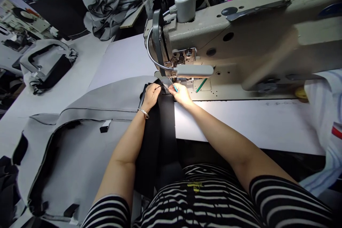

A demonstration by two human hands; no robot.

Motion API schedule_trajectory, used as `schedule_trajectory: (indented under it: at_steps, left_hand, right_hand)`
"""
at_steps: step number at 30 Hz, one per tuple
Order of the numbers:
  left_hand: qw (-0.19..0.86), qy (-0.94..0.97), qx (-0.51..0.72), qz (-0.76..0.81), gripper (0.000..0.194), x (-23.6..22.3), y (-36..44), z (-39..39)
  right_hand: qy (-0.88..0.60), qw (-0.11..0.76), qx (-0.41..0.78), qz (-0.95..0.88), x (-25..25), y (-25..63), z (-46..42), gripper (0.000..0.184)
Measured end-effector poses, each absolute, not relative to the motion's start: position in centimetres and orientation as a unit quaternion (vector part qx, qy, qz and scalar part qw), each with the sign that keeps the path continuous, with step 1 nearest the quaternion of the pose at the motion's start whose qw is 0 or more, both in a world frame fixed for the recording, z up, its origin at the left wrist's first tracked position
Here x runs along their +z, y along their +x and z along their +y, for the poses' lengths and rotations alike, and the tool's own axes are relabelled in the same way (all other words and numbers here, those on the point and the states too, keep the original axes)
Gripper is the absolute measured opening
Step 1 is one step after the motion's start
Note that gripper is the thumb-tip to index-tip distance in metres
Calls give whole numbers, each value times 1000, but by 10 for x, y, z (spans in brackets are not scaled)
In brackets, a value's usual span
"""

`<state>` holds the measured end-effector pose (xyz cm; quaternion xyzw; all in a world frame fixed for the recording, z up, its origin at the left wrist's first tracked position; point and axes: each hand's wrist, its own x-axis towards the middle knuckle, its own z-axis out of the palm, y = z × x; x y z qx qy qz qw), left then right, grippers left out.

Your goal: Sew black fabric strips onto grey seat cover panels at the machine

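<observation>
A black fabric strip (162, 121) runs from my lap up to the needle area of the sewing machine (240, 32). My left hand (151, 95) lies curled on the strip's upper left edge and presses it down; a silver bracelet sits on that wrist. My right hand (181, 94) pinches a small blue-handled tool (175, 87) at the strip's top right corner, just below the presser foot. A large grey fabric piece (80, 142) with black edging spreads to the left of the strip.
A gooseneck lamp (193, 70) hangs over the needle. A grey and black sewn cover (45, 67) lies at the table's far left. Piled grey fabric (112, 0) sits behind. White striped cloth (326, 114) hangs at the right edge.
</observation>
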<state>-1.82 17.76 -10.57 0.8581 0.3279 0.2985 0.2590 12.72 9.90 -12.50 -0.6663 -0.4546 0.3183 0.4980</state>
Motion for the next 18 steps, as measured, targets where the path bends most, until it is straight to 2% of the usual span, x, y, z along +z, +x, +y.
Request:
schedule_trajectory:
  at_steps: [4, 8, 10, 14, 18]
  left_hand:
    - [264, 854, 304, 328, 16, -108, -19, 178]
    - [266, 853, 308, 327, 15, -108, -19, 177]
    - [268, 850, 308, 332, 16, -107, -19, 177]
    - [275, 846, 308, 337, 16, -105, -19, 175]
    - [277, 845, 310, 335, 16, -104, -19, 174]
  right_hand:
    - [-681, 473, 309, -466, -117, 127, 93, 9]
    - [-736, 419, 231, -479, -99, 129, 77, 10]
    - [-741, 420, 240, -465, -90, 130, 67, 14]
    - [-664, 484, 378, -426, -80, 127, 49, 33]
    - [-518, 535, 614, -263, -81, 115, 39, 38]
